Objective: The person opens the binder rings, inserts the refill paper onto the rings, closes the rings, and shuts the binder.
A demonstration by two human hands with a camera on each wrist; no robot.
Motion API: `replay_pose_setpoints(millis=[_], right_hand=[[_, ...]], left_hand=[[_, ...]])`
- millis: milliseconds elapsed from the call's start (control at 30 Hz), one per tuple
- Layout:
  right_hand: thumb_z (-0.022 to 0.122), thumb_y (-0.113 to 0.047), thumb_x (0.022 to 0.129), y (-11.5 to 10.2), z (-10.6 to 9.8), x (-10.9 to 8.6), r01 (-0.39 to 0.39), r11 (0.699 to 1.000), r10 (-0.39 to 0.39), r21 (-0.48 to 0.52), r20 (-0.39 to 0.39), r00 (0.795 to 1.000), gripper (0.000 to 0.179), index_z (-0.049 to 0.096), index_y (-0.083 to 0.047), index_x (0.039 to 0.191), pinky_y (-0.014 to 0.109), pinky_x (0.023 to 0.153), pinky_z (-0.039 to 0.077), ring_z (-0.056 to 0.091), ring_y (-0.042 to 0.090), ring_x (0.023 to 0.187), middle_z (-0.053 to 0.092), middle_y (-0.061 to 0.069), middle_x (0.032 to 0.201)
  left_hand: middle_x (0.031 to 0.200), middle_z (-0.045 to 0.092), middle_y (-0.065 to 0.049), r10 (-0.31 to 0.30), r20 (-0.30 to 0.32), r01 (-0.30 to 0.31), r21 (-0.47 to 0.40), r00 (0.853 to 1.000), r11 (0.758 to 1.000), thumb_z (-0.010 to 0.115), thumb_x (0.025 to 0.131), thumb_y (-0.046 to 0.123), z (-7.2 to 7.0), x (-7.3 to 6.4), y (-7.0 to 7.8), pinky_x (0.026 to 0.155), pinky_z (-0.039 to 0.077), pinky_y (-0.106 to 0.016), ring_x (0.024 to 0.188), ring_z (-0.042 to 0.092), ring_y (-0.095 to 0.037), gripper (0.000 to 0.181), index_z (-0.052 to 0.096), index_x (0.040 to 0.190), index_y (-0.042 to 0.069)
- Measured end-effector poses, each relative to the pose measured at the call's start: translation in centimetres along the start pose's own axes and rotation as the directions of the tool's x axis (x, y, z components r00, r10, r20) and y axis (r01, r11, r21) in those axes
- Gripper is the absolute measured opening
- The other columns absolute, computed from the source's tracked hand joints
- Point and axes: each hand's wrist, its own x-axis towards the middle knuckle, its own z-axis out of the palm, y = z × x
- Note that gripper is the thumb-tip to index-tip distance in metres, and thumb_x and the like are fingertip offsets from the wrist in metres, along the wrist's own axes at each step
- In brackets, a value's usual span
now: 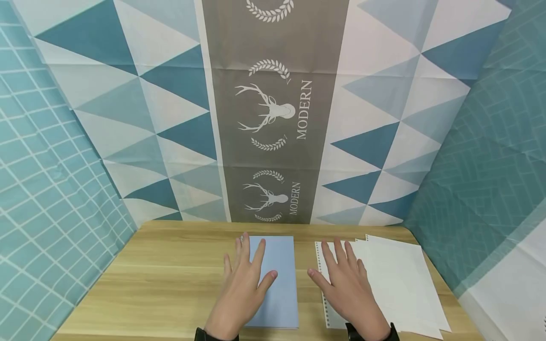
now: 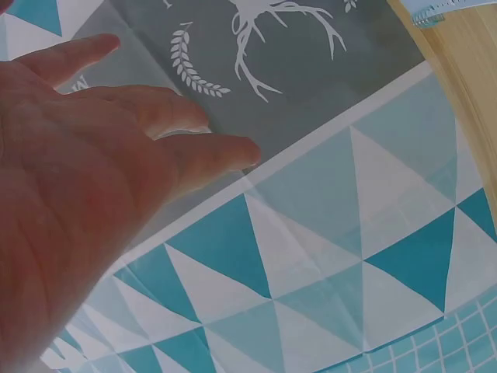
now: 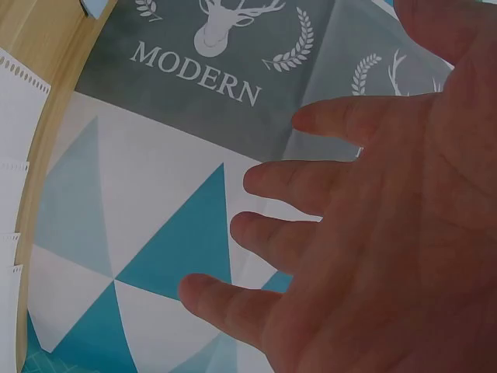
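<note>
A light blue notebook (image 1: 282, 279) lies flat on the wooden table, left of several loose white sheets (image 1: 401, 279). My left hand (image 1: 242, 289) hovers over the notebook's left side, fingers spread, hiding part of that edge. A clear toothed strip shows along the notebook's edge (image 2: 435, 14) in the left wrist view. Above the left part of the sheets is my right hand (image 1: 347, 286), its fingers also spread. Both palms, seen in the wrist views, hold nothing. The sheets overlap in a fanned stack, with punched holes down their left edges.
The wooden table (image 1: 170, 279) ends at a patterned cloth backdrop (image 1: 273, 142) behind it. A teal grid cloth (image 1: 51, 199) hangs on the left and a darker teal cloth (image 1: 490, 189) on the right. Each wrist wears a black band.
</note>
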Motion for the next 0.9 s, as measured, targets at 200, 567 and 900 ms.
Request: replay_pose_setpoints(millis=[200, 567, 900], right_hand=[[0.050, -0.063, 0.099, 0.0, 0.2, 0.0, 0.010, 1.000, -0.010, 0.012, 0.000, 1.000, 0.080, 0.038, -0.010, 0.158, 0.082, 0.111, 0.019, 0.014, 0.050, 0.155, 0.024, 0.026, 0.166], [0.053, -0.060, 0.099, 0.2, 1.7, 0.5, 0.029, 0.996, -0.034, 0.079, 0.066, 0.997, 0.077, 0.040, -0.010, 0.156, 0.080, 0.110, 0.025, 0.029, 0.053, 0.150, 0.038, 0.028, 0.159], [0.062, -0.052, 0.097, 0.7, 4.1, 0.7, 0.097, 0.975, -0.147, 0.202, 0.251, 0.957, 0.075, 0.046, -0.003, 0.151, 0.069, 0.091, 0.051, 0.054, 0.050, 0.130, 0.053, 0.030, 0.146]], left_hand=[[0.168, 0.012, -0.030, -0.010, -0.009, 0.010, -0.013, 1.000, 1.000, 0.064, 0.098, 0.039, -0.1, -0.1, 0.1, 0.112, 0.014, -0.083, 0.155, 0.011, -0.051, 0.068, 0.041, 0.155, 0.009], [0.167, 0.011, -0.031, -0.008, 0.054, 0.009, -0.012, 0.998, 1.000, 0.064, 0.099, 0.040, 0.4, -0.1, 0.0, 0.108, 0.017, -0.085, 0.153, 0.012, -0.055, 0.069, 0.041, 0.156, 0.009], [0.160, 0.029, -0.036, 0.004, 0.213, 0.007, -0.050, 0.977, 0.999, 0.063, 0.098, 0.042, 2.4, 0.1, -0.3, 0.096, 0.035, -0.085, 0.144, 0.033, -0.059, 0.067, 0.045, 0.152, 0.006]])
